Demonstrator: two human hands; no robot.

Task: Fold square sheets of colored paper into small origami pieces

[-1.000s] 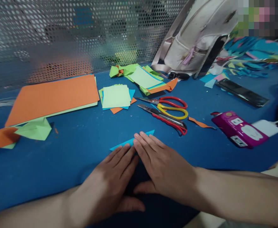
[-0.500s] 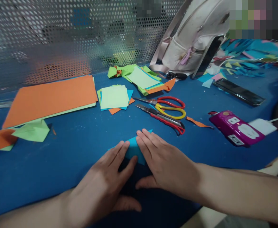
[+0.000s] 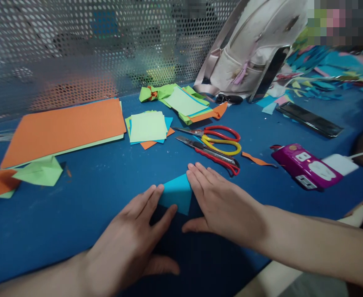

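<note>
Dim, cool light covers the surface (image 3: pixel 85 202), sinking to near-black shadow between the left hand (image 3: pixel 134 225) and right hand (image 3: pixel 220 196); the blue paper (image 3: pixel 177 193) is brighter along its far edge than its shaded near part. Hazy orange reflection tints the perforated metal panel (image 3: pixel 60 57). Wide-angle stretching draws out the forearms (image 3: pixel 308 233). Distant scraps (image 3: pixel 319 88) look soft; pixelated blocks mask the upper right.

Paper (image 3: pixel 176 193) on table (image 3: pixel 51 222) between left hand (image 3: pixel 134 222) and right hand (image 3: pixel 220 198), scissors (image 3: pixel 205 134) behind, backpack (image 3: pixel 255 43) beyond
</note>
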